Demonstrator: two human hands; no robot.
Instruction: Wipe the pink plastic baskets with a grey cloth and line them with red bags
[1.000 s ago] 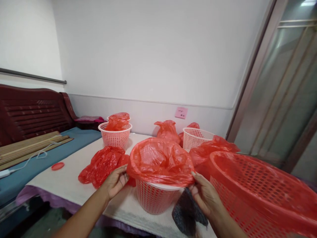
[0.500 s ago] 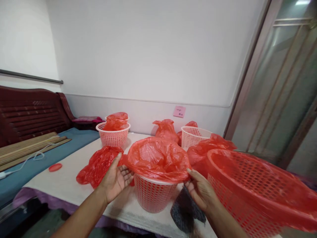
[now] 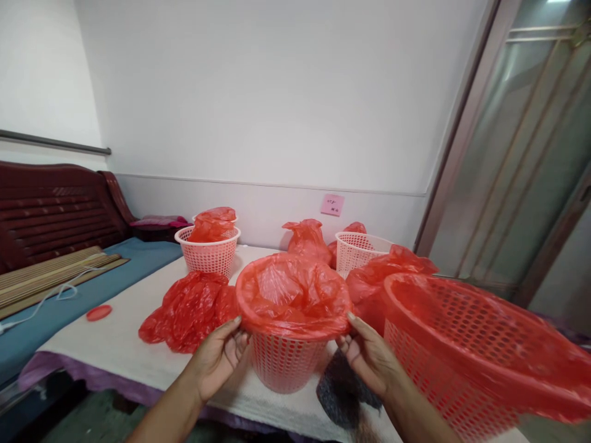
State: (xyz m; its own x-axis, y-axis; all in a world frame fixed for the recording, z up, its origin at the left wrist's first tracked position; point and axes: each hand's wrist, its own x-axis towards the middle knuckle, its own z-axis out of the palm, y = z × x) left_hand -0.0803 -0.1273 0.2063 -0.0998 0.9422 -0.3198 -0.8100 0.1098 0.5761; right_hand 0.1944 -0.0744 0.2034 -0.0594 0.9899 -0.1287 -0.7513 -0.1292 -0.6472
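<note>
In front of me a pale pink mesh basket [image 3: 290, 363] stands upright on the table. A red plastic bag [image 3: 295, 295] lines it, the bag's edge folded down over the rim. My left hand [image 3: 220, 354] grips the bag's edge on the left side, thumb on top and fingers curled below. On the opposite side my right hand [image 3: 372, 354] pinches the same edge between thumb and fingers. A crumpled red plastic bag heap [image 3: 184, 314] lies just beyond my left hand. Beside my right hand is a dark mesh-like piece [image 3: 339, 391], partly covered by that hand.
A large red basket [image 3: 443, 363] with red plastic over it fills the right side. Farther back are a pink basket [image 3: 210, 255] holding red plastic, a tied red bag [image 3: 305, 240] and a whitish basket [image 3: 357, 253]. A red ring-shaped lid [image 3: 98, 312] lies left.
My left hand has come in from beside the basket and closed on the bag's edge. My right hand keeps its hold on the other side. The view has shifted slightly.
</note>
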